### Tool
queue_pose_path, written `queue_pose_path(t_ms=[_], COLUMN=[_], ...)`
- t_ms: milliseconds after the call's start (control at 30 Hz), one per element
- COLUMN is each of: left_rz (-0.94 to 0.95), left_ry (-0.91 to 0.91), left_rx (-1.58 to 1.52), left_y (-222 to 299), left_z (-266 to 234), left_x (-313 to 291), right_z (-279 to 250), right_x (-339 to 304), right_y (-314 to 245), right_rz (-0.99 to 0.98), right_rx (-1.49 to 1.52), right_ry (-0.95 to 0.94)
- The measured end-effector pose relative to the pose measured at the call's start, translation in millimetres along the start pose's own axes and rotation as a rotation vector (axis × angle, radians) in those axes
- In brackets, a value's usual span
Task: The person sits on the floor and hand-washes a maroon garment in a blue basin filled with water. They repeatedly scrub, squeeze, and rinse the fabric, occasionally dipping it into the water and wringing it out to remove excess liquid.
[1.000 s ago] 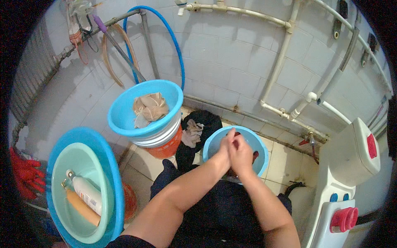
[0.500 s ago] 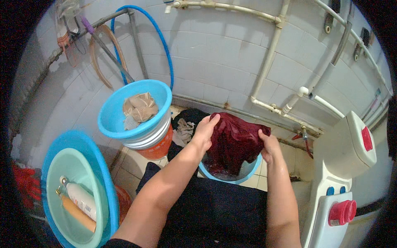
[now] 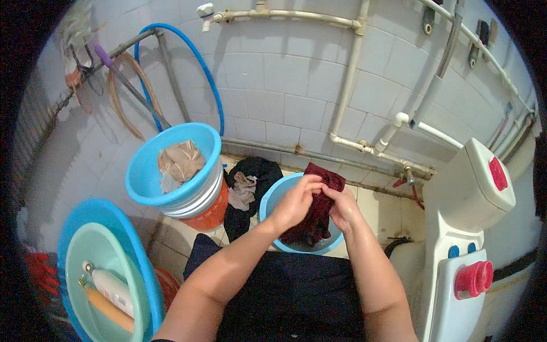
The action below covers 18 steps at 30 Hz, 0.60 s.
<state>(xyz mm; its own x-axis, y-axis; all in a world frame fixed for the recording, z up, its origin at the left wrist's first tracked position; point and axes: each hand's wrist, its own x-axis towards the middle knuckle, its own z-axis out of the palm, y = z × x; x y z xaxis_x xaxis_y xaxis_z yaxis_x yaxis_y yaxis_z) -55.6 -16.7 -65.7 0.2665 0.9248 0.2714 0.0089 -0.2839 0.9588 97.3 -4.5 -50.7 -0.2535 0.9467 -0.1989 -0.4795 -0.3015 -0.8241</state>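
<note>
A wet-looking maroon cloth point(image 3: 314, 221) is gathered between my hands, its lower part hanging down into a light blue basin point(image 3: 272, 199) on the floor. My left hand point(image 3: 297, 199) pinches the cloth near its top. Close beside it, my right hand point(image 3: 343, 208) grips the same bunched part from the other side. A short flap of the fabric sticks up beyond my fingers. What kind of garment it is cannot be made out. Some water shows at the bottom of the basin.
Left of the basin, dark clothes point(image 3: 259, 171) and a beige cloth point(image 3: 242, 191) lie on the tiles. A blue basin point(image 3: 137, 171) holding beige cloth tops an orange bucket point(image 3: 208, 212). Nested basins point(image 3: 77, 251) with bottles stand nearer left; a toilet point(image 3: 464, 188) stands right.
My hands have come together, so the cloth that was spread wide between them is now bunched and narrow. The view has shifted slightly.
</note>
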Motion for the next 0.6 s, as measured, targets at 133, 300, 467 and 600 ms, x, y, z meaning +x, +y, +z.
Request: queue_pose_path(t_ms=[133, 300, 467, 600], left_rz=[-0.028, -0.153, -0.362, -0.452], left_ry=[0.356, 0.144, 0.314, 0.273], left_rx=[0.036, -0.614, -0.688, -0.999], left_y=[-7.5, -17.3, -10.5, -53.5], left_z=[-23.5, -10.9, 20.1, -14.3], left_x=[15.5, 23.6, 21.5, 24.0], right_z=[12.6, 23.0, -14.3, 52.8], right_x=[-5.8, -1.6, 40.2, 1.1], right_y=[-20.1, -34.4, -1.7, 10.3], right_rz=[-0.034, -0.127, -0.456, -0.669], right_rx=[-0.019, -0.038, -0.601, -0.98], right_ry=[-0.069, -0.025, 0.401, 0.182])
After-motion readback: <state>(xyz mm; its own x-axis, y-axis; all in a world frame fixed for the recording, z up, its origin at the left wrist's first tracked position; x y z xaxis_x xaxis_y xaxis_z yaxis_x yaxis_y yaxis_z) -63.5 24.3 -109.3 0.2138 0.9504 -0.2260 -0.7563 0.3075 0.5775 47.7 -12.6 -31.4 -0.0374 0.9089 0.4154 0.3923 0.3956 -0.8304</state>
